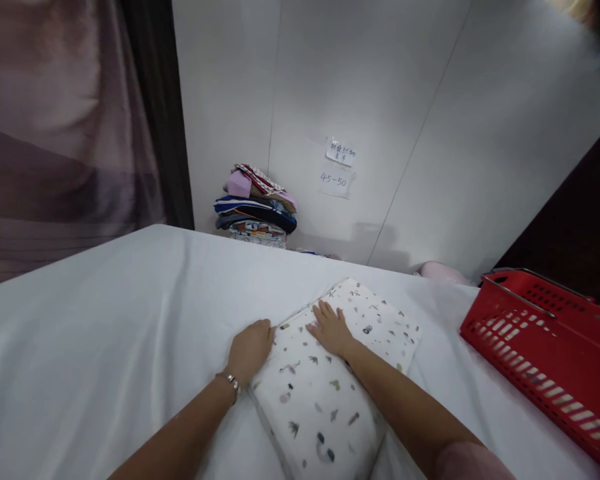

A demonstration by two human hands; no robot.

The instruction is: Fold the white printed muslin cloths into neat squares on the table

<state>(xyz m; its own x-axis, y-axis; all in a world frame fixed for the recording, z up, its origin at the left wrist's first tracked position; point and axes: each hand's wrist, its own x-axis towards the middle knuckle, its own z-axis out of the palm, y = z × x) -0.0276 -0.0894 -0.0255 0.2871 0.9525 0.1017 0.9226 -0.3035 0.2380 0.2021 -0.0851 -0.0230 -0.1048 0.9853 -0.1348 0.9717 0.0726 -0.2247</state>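
Observation:
A folded white cloth (325, 393) printed with small birds, leaves and other motifs lies at an angle on the white-covered table. My left hand (251, 350), with a silver bracelet at its wrist, is closed at the cloth's left edge; its fingertips are partly hidden there. Flat on top of the cloth, near its far left edge, rests my right hand (333, 330) with the fingers spread. Under the forearms the near part of the cloth runs toward the bottom of the view.
A red plastic basket (545, 360) with a wire handle stands at the right. Beyond the table's far edge is a stack of folded fabrics (255, 207) against the wall. Paper labels (335, 180) hang on the wall. A draped curtain (60, 133) fills the left side.

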